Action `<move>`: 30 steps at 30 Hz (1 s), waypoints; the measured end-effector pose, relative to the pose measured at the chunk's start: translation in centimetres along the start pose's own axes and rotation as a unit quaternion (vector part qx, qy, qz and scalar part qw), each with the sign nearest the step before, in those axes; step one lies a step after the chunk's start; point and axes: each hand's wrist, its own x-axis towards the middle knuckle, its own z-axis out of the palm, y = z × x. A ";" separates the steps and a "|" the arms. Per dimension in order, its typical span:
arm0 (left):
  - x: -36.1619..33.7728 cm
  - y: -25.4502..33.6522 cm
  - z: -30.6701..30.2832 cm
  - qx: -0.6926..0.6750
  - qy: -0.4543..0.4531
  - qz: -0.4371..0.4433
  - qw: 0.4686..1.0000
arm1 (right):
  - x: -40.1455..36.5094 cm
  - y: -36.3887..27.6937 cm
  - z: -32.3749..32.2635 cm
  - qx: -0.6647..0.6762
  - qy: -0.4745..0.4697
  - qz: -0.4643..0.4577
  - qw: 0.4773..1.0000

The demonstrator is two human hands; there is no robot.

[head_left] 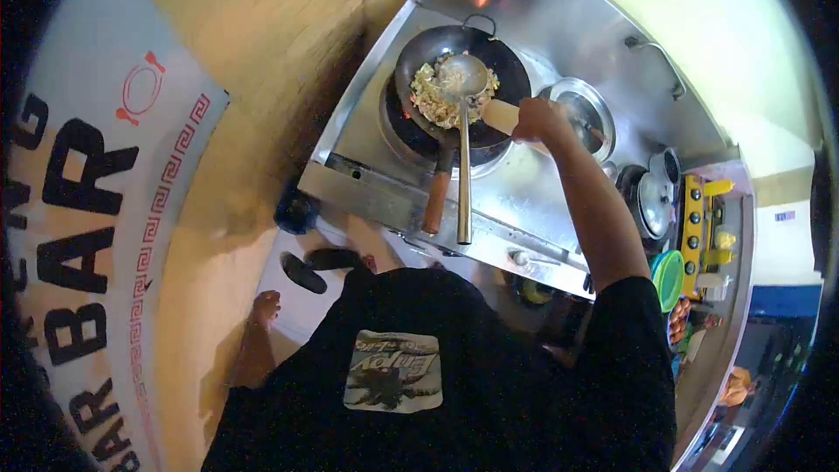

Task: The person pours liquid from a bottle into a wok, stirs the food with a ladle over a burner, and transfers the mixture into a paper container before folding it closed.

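Stainless cooking surface [367, 140] carried the wok [511, 68] of rice at upper centre. Right hand [537, 118], arm extended, was closed around a pale wooden utensil handle [500, 114] at the wok rim; it was likely stiff and light, best gripped at its end. Left hand [265, 304] hung lower left, grip indeterminate.

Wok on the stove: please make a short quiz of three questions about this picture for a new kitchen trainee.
1. True or false: the ladle rests with its bowl in the wok.
2. What is in the wok? A) soup B) rice-like food C) nothing
3. Which hand grips the pale object at the wok's rim?
Key: 1 true; 2 B; 3 the right hand.
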 end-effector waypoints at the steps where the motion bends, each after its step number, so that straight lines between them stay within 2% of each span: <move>1: 0.7 -0.2 -1.0 0.010 -0.003 0.003 1.000 | -0.4 0.2 0.1 -0.005 -0.001 0.004 1.000; 3: 2.9 -2.1 -2.9 -0.077 -0.017 -0.072 0.994 | -0.6 0.8 1.2 0.010 0.015 0.019 1.000; 7: 0.5 -0.4 -1.7 0.036 0.028 -0.034 0.998 | -1.9 1.1 2.6 0.020 0.048 0.004 0.999; 9: 0.5 0.2 -2.1 -0.066 -0.100 -0.031 0.992 | -2.3 1.0 3.1 0.049 0.040 0.021 0.998; 10: 1.0 0.5 -2.1 -0.059 -0.099 -0.030 0.993 | -2.6 0.9 3.4 0.072 0.033 0.033 0.996; 13: 3.8 1.3 -0.9 -0.093 -0.174 -0.055 0.979 | -3.0 1.8 5.2 0.125 0.061 0.025 0.990; 14: 4.2 1.4 -0.3 -0.086 -0.174 -0.053 0.980 | -3.6 2.0 5.3 0.166 0.055 0.049 0.983; 15: 4.3 1.3 0.7 0.027 -0.073 -0.013 0.997 | -3.8 2.7 6.0 0.210 0.062 0.030 0.975; 16: 4.9 1.8 2.2 0.147 0.019 0.033 0.988 | -3.3 3.7 7.5 0.301 0.024 0.006 0.953; 17: 5.3 2.1 1.7 0.161 -0.018 0.075 0.984 | -4.3 4.5 8.3 0.336 0.054 -0.002 0.940; 18: 5.7 2.4 1.4 0.172 -0.055 0.117 0.977 | -3.9 5.2 11.2 0.425 0.073 0.024 0.902; 19: 5.8 2.8 1.4 0.179 -0.091 0.159 0.967 | -5.0 6.5 13.1 0.573 0.093 -0.013 0.814; 20: 4.5 4.7 4.1 0.188 -0.079 0.129 0.971 | -6.6 7.3 14.4 0.641 0.186 -0.032 0.744; 21: 2.9 6.2 7.5 0.193 -0.054 0.090 0.976 | -8.4 8.8 15.0 0.716 0.192 -0.044 0.670; 23: 0.1 8.1 14.1 0.210 -0.027 0.060 0.976 | -11.1 14.1 16.7 0.798 0.240 -0.094 0.544; 25: -2.9 10.4 21.5 0.231 -0.019 0.059 0.971 | -15.6 22.9 17.8 0.749 0.329 -0.026 0.574; 26: -4.7 11.5 25.2 0.240 -0.017 0.063 0.969 | -16.2 28.4 20.2 0.744 0.362 -0.022 0.561; 27: -5.8 12.6 28.0 0.252 -0.021 0.066 0.965 | -18.4 33.0 19.7 0.769 0.402 0.003 0.497; 28: -7.1 13.5 31.0 0.263 -0.023 0.072 0.962 | -21.9 38.1 18.7 0.686 0.437 0.127 0.568; 29: -8.3 14.4 33.4 0.272 -0.024 0.077 0.959 | -21.6 44.9 22.6 0.680 0.462 0.141 0.552; 30: -9.4 15.2 35.7 0.283 -0.024 0.082 0.955 | -21.6 51.4 25.9 0.708 0.475 0.162 0.498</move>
